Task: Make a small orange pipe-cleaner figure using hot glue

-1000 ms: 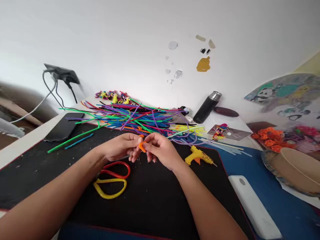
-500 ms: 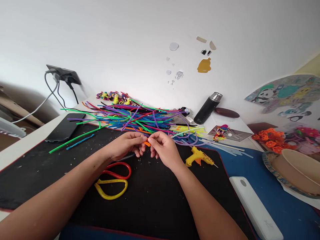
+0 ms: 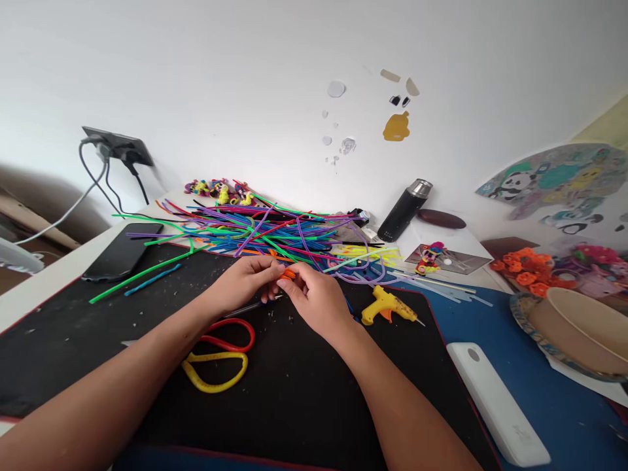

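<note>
My left hand (image 3: 245, 281) and my right hand (image 3: 314, 297) meet above the black mat (image 3: 294, 392), fingertips pinched together on a small orange piece (image 3: 288, 274). Most of that piece is hidden by my fingers. Just behind my hands lies a pile of coloured pipe cleaners (image 3: 265, 232). Scissors with a red and a yellow handle (image 3: 218, 356) lie under my left wrist, and a yellow glue gun (image 3: 387, 306) rests to the right of my right hand.
A black phone (image 3: 122, 250) and a green stick (image 3: 142, 276) lie at the left. A black flask (image 3: 405, 210) stands by the wall. A white flat case (image 3: 495, 402) lies on the blue cloth, with a woven basket (image 3: 574, 330) and orange flowers (image 3: 524, 271) at the right.
Both hands have shifted slightly away from me toward the pipe cleaner pile, and the orange piece, plainly seen a second ago, is now mostly covered by my fingers.
</note>
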Demonstrator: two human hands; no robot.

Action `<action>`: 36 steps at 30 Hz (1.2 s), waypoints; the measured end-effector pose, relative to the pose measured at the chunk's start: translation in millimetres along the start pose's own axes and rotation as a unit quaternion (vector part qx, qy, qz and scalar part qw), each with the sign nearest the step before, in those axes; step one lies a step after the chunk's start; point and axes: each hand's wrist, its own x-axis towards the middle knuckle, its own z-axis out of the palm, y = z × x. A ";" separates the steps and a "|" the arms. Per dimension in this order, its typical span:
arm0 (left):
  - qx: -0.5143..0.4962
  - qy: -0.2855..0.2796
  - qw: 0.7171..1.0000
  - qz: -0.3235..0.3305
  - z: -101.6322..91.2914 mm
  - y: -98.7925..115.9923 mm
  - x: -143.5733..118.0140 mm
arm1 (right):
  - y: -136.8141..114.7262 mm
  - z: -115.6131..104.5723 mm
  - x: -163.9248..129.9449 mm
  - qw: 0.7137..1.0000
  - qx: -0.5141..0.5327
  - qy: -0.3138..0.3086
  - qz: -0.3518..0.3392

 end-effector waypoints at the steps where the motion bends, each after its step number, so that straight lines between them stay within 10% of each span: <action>1: 0.005 -0.002 1.000 0.000 0.4 0.1 0.0 | 0.2 -0.3 0.1 1.000 -0.009 0.003 -0.005; 17: 0.210 0.022 0.969 0.129 8.5 3.5 -9.2 | -1.8 -6.0 2.5 0.976 0.192 -0.035 0.095; 25: 0.111 -0.004 0.990 0.087 12.4 8.5 -13.4 | -9.0 -5.9 1.0 0.948 0.295 -0.058 0.103; 31: 0.290 0.087 0.939 0.163 12.3 12.4 -14.7 | -8.9 0.9 1.0 0.943 0.309 -0.042 0.114; 36: 0.131 0.061 0.985 0.096 18.8 6.0 -11.1 | -10.3 5.3 -0.1 0.939 0.327 -0.015 0.108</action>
